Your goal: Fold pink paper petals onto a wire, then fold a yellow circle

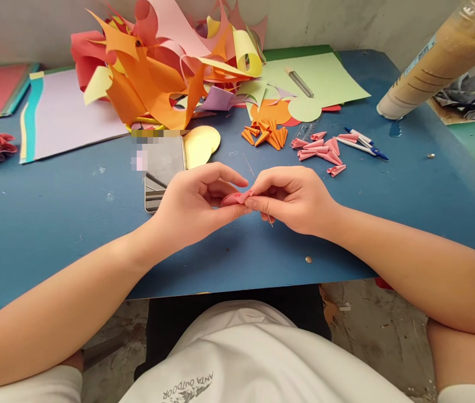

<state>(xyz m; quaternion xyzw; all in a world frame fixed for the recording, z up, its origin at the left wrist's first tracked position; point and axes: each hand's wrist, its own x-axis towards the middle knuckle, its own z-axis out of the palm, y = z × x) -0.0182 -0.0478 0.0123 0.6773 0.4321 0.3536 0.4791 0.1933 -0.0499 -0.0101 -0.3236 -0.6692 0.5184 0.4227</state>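
One blue bench (73, 207), cut off at left, carries a heap of curled coloured paper scraps (136, 84) — uncountable. The left hand (191, 198) and right hand (298, 196) — two slim blue-and-white pens (359, 146) beyond — pinch one curled pink paper piece (232, 198) between them, partly hidden. One thin straight rod (270, 220), its middle hidden, slants at the right hand.

A white shirt (262, 358) with 2 short sleeves (27, 386), dark "ANTA OUTDOOR" lettering (189, 387), and black legwear (310, 310).

hands (189, 201) 2 | thin rod (250, 167) 1 | phone (166, 159) 1 | bottle (431, 66) 1 | pens (355, 145) 2
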